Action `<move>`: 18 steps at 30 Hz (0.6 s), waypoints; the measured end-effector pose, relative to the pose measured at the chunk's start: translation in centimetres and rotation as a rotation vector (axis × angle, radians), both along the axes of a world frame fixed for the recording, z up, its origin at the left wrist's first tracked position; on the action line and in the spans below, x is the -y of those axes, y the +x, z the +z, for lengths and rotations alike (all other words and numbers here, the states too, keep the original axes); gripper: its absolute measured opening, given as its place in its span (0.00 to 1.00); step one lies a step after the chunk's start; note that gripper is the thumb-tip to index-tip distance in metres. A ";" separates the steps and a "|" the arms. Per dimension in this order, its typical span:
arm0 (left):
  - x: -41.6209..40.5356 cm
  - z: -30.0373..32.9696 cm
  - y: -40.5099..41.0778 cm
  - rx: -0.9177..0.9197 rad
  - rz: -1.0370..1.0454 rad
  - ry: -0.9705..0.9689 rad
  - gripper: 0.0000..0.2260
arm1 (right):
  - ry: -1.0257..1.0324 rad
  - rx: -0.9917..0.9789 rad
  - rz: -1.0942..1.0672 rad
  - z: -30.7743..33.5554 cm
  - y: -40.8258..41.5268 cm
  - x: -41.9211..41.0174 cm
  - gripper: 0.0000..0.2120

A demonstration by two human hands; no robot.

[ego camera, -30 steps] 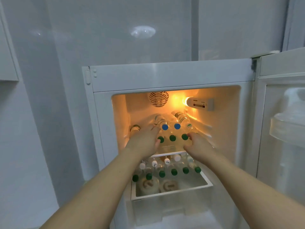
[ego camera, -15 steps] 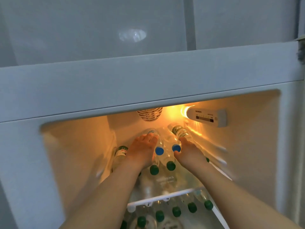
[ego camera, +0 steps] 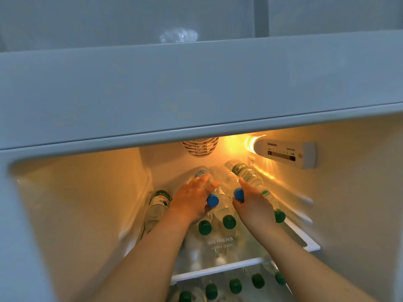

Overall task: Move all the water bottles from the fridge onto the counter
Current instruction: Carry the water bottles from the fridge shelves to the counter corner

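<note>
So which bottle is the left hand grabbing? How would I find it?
Look inside the lit fridge, on the glass shelf printed SIEMENS, where bottles lie stacked on their sides. On top of the pile, the left hand rests over the left blue-capped bottle. The bottles under it have green caps, and the other blue cap sits by the right hand.

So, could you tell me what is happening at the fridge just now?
A person is reaching into the open fridge with both hands. The left hand rests on a blue-capped bottle, and the right hand is on another blue-capped bottle. Both lie on a pile of green-capped bottles on the glass shelf. More bottles sit below.
</note>
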State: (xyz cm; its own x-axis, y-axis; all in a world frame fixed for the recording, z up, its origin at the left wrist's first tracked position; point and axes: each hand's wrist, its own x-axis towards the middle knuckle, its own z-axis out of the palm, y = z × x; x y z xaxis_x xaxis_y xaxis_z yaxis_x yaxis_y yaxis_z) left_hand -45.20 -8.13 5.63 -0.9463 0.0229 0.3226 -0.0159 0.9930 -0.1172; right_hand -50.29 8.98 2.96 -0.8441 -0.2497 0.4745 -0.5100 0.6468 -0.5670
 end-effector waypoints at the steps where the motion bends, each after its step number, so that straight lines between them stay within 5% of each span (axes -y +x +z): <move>1: 0.2 -0.2 0.2 -0.035 -0.020 0.021 0.29 | -0.064 0.006 0.020 -0.1 0.0 -0.2 0.28; 10: -1.1 0.2 2.8 -0.525 -0.230 0.803 0.15 | -0.638 -0.283 0.090 2.1 1.8 -0.9 0.18; 18: -4.3 2.2 3.1 -1.012 -0.108 1.218 0.09 | -1.276 -0.045 0.143 5.7 3.4 0.6 0.18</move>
State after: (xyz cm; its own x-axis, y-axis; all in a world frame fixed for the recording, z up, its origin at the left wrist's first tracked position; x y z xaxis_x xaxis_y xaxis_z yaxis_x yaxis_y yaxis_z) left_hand -42.06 -3.79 7.86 -0.3493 -0.6591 0.6660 0.4836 0.4820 0.7306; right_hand -46.87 8.36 8.67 -0.8246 0.3137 0.4707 -0.5644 -0.4004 -0.7219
